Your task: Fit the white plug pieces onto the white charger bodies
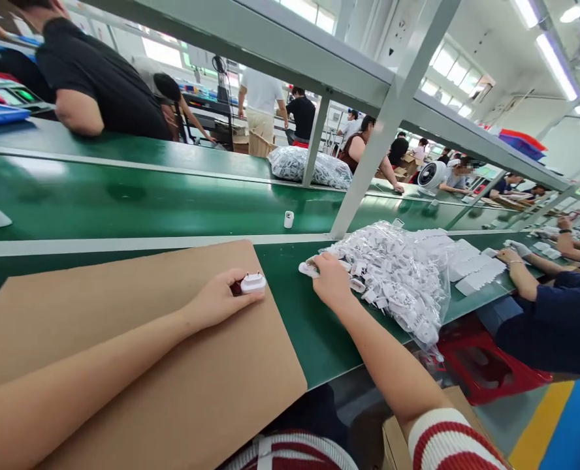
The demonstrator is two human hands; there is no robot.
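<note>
Long green table [123, 202] in a busy workroom. Brown card sheet [123, 339] on top. Big clear bag of white plugs [398, 274] off to the right, right hand [330, 281] reaching in, fingers hidden. Left hand [219, 301] pinching one small white plug [253, 282], lying sideways on the card.

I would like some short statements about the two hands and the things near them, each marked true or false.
1. The left hand holds a white plug adapter over the brown cardboard sheet. True.
2. The right hand rests on the cardboard. False: it reaches into the clear bag of white parts.
3. The bag lies on the green belt. True.
4. The small white part on the belt beyond is red. False: it is white.
</note>
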